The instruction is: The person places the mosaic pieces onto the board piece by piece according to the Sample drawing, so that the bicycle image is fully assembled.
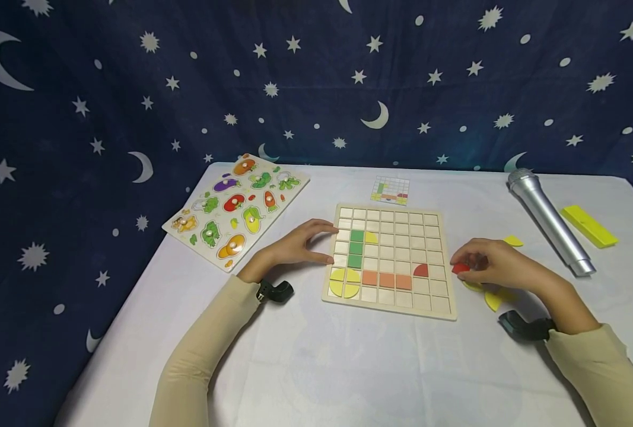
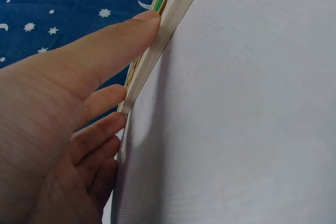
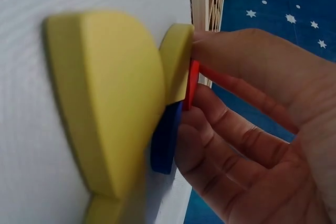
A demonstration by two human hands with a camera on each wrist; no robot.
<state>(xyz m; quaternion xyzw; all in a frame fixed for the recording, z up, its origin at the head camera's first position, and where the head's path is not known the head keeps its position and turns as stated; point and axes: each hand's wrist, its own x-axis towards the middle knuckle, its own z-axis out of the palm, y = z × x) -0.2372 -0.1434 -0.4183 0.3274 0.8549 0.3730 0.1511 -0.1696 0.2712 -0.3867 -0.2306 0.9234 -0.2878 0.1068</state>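
A wooden grid board lies on the table with green, orange, yellow and red pieces in its cells. At its left edge, the thumb and fingertips of my left hand rest against the wood, spread and gently bent; the left wrist view shows this hand touching the rim. Just right of the board, my right hand pinches a small red piece between thumb and fingers. The right wrist view shows the red piece partly hidden, beside yellow pieces and a blue piece.
Behind the board lies a small pattern card. A vegetable peg puzzle sits at the back left. On the right are a silver microphone, a yellow block and loose yellow pieces.
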